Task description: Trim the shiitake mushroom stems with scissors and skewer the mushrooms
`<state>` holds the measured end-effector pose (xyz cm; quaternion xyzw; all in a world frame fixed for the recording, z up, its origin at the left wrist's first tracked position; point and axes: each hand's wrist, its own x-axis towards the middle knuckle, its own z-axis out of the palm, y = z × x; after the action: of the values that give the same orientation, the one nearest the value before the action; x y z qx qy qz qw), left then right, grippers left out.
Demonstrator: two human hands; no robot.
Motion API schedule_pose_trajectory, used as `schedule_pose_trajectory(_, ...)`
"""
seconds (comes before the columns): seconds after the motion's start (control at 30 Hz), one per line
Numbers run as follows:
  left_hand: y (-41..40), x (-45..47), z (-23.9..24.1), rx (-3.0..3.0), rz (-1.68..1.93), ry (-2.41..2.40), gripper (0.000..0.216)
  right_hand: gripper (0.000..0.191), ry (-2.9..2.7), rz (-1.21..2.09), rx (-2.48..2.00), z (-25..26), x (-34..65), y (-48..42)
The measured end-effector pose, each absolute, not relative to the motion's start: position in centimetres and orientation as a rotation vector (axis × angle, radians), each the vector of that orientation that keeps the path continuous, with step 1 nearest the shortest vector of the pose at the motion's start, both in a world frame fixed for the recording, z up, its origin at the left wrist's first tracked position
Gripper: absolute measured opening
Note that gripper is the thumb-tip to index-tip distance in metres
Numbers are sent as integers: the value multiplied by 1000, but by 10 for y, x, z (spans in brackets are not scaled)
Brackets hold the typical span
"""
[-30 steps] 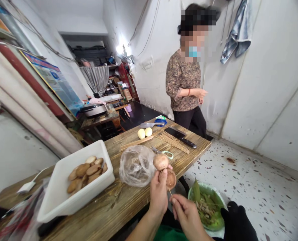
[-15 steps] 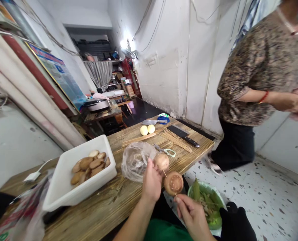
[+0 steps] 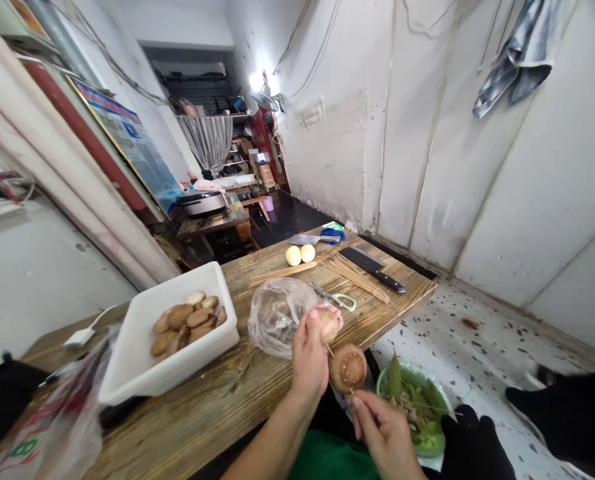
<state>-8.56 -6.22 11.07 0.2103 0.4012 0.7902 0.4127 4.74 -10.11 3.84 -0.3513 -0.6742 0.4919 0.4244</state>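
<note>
My left hand (image 3: pixel 309 357) is closed around a pale brown mushroom cap (image 3: pixel 330 325) at the table's front edge. A thin wooden skewer (image 3: pixel 329 349) runs from that cap into a second mushroom (image 3: pixel 348 368), whose gilled underside faces up. Below it, my right hand (image 3: pixel 383 427) pinches the skewer's lower end between thumb and fingers. A crumpled clear plastic bag (image 3: pixel 277 317) lies just left of my left hand. Scissors (image 3: pixel 341 300) with pale green handles rest beyond it. More mushrooms (image 3: pixel 190 317) sit in a white plastic tub (image 3: pixel 132 373) on the left.
On the wooden table (image 3: pixel 217 427) lie a black cleaver (image 3: pixel 370 267), another knife (image 3: pixel 307 239), two yellowish round items (image 3: pixel 300 255) and a bundle of skewers (image 3: pixel 355 277). A green basin (image 3: pixel 445 407) with leaves and scraps stands on the floor; a person's dark-clothed leg (image 3: pixel 572 407) is at right.
My left hand's fingers have closed around the upper mushroom, where they were open and straight before. The person at right has moved mostly out of view. The view has shifted slightly.
</note>
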Motion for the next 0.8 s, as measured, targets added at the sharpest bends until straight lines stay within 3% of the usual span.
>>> schedule_pose_trajectory(0.17, -64, -84, 105, 554, 1948, 1056, 41, 44, -1729, 1166, -886, 43, 48, -102)
schedule_pose_trajectory(0.37, -66, -92, 99, 492, 1797, 883, 58, 38, -1738, 966, -908, 54, 51, -85)
schedule_pose_trajectory(0.57, -68, -87, 92, 502, 1621, 959, 48, 44, -1835, 1054, -925, 59, 37, -74)
schedule_pose_trajectory(0.73, -65, -104, 98, 436, 1683, 1035, 45, 50, -2335, 1047, -810, 74, 37, -29)
schedule_pose_trajectory(0.8, -64, -115, 103, 434, 1732, 1035, 45, 52, -2566, 826, -1002, 83, 38, 14)
